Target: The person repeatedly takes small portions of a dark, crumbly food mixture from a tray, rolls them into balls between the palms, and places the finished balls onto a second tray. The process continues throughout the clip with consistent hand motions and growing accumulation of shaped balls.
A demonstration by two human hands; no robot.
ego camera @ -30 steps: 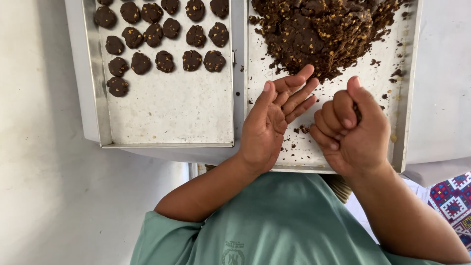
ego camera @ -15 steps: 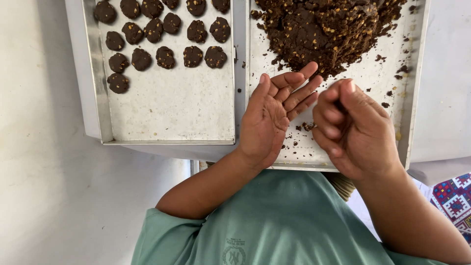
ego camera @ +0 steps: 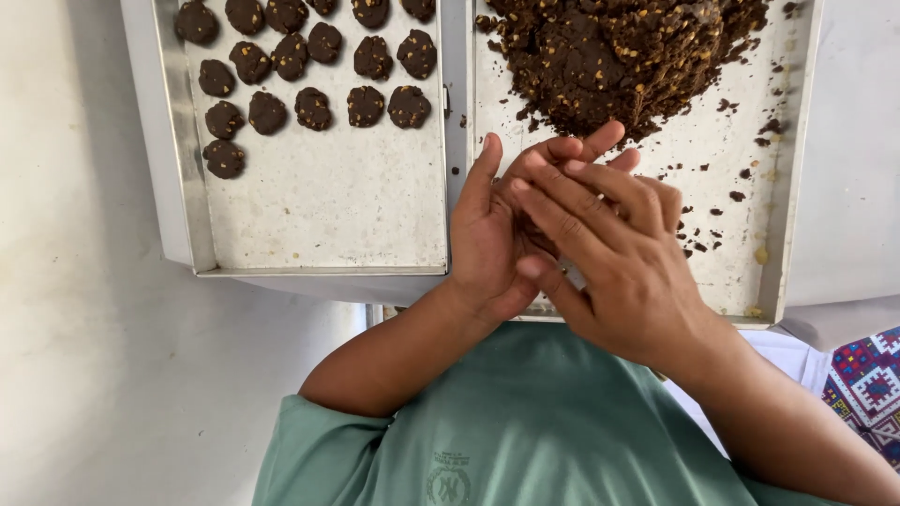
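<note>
My left hand (ego camera: 483, 239) is held palm up over the near edge of the right metal tray (ego camera: 736, 253). My right hand (ego camera: 623, 258) lies flat across it, fingers stretched to the left. A small dark piece of dough (ego camera: 536, 228) is pressed between the two palms and mostly hidden. Just beyond my fingertips sits a big pile of dark crumbly dough (ego camera: 609, 56) with pale bits in it. The left metal tray (ego camera: 319, 211) carries several flattened dark dough rounds (ego camera: 314, 108) in rows at its far end; its near half is bare.
Loose dough crumbs (ego camera: 722, 201) are scattered over the right tray. The two trays stand side by side, edges touching. A pale surface (ego camera: 84, 309) spreads to the left. My green shirt (ego camera: 525, 431) fills the bottom, and a patterned cloth (ego camera: 867, 379) shows at bottom right.
My right hand, earlier curled in a fist beside the open left palm, has moved left and opened flat over that palm, covering the dough piece.
</note>
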